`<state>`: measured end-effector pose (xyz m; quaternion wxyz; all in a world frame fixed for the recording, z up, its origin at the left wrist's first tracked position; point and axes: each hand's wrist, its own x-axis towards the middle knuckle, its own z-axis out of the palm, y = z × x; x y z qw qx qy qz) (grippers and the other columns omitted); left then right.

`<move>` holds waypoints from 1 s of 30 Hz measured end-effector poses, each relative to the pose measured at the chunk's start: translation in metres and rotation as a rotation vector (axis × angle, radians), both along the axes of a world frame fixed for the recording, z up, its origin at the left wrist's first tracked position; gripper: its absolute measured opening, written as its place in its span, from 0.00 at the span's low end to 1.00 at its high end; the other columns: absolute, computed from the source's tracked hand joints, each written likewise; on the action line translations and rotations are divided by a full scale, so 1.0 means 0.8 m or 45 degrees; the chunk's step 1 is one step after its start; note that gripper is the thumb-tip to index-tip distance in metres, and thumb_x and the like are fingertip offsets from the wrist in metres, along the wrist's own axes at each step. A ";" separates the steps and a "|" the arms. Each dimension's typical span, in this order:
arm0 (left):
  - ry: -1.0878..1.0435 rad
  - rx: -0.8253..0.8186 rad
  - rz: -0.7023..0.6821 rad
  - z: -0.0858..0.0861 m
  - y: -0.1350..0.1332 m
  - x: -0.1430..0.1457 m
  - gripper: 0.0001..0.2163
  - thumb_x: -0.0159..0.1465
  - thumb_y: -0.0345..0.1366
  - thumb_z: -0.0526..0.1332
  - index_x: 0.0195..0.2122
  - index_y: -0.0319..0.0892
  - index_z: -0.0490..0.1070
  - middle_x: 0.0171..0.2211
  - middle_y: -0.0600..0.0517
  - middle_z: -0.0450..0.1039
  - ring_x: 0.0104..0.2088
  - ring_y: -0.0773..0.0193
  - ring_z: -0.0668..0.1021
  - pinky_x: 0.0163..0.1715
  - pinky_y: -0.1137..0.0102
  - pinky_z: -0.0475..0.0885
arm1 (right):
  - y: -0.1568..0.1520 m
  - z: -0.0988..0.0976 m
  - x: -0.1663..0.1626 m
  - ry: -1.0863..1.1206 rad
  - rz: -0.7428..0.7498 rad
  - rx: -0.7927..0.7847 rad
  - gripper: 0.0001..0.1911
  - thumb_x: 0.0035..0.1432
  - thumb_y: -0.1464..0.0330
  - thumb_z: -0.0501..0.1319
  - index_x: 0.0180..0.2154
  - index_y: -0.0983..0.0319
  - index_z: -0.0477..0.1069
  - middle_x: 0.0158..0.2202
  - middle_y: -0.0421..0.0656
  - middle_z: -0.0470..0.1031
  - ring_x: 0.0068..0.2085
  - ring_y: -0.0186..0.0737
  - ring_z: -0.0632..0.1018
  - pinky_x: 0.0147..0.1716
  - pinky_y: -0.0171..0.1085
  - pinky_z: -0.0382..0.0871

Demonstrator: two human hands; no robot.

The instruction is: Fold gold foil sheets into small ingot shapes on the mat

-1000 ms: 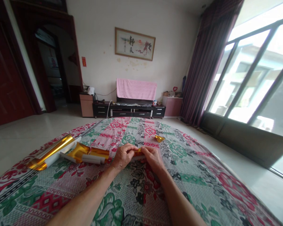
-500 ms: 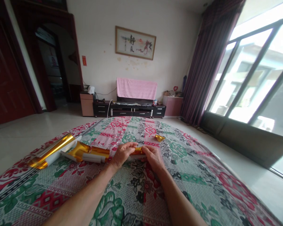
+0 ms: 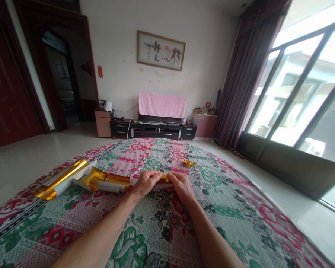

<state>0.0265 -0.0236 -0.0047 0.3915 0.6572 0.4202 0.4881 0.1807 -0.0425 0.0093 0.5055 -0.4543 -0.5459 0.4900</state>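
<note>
Between my two hands is a small piece of gold foil paper (image 3: 165, 178), low over the patterned cloth. My left hand (image 3: 146, 184) pinches its left end with thumb and fingertips. At the other end, the fingers of my right hand (image 3: 182, 187) close on the foil; part of it is hidden behind them. To the left of my left hand lie sheets of gold foil paper (image 3: 111, 178) with curled edges and white undersides. A larger curled gold sheet (image 3: 65, 178) rests farther left. Beyond my right hand sits a small folded gold foil piece (image 3: 189, 163).
A red, green and grey flowered cloth (image 3: 128, 245) covers the rounded surface in front of me. Past its far edge stands a low black TV cabinet (image 3: 156, 133), with a pink towel (image 3: 162, 104) over the screen. Large windows (image 3: 296, 89) are on the right.
My left fingers have drawn closer together and pressed down onto the foil's left end. My right hand stays almost where it was, and the other foil pieces lie unmoved.
</note>
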 end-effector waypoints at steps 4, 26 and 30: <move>-0.041 -0.043 -0.005 0.001 -0.001 0.001 0.16 0.55 0.45 0.57 0.34 0.38 0.75 0.31 0.51 0.77 0.32 0.62 0.75 0.33 0.71 0.68 | -0.001 0.000 0.000 0.017 0.019 -0.007 0.16 0.48 0.58 0.57 0.29 0.63 0.73 0.21 0.39 0.72 0.21 0.34 0.72 0.20 0.31 0.67; -0.041 -0.050 0.011 0.009 -0.007 0.002 0.13 0.55 0.44 0.56 0.28 0.39 0.74 0.23 0.54 0.71 0.25 0.67 0.70 0.26 0.74 0.64 | 0.000 -0.002 -0.001 -0.032 0.010 -0.004 0.19 0.49 0.54 0.56 0.29 0.63 0.73 0.21 0.39 0.73 0.20 0.34 0.72 0.20 0.32 0.68; -0.067 -0.071 -0.007 0.008 -0.006 0.001 0.12 0.55 0.42 0.56 0.30 0.39 0.74 0.24 0.54 0.72 0.26 0.66 0.71 0.27 0.74 0.65 | 0.001 -0.004 -0.001 -0.041 0.002 -0.005 0.18 0.49 0.54 0.56 0.29 0.63 0.73 0.22 0.39 0.73 0.20 0.34 0.72 0.20 0.32 0.68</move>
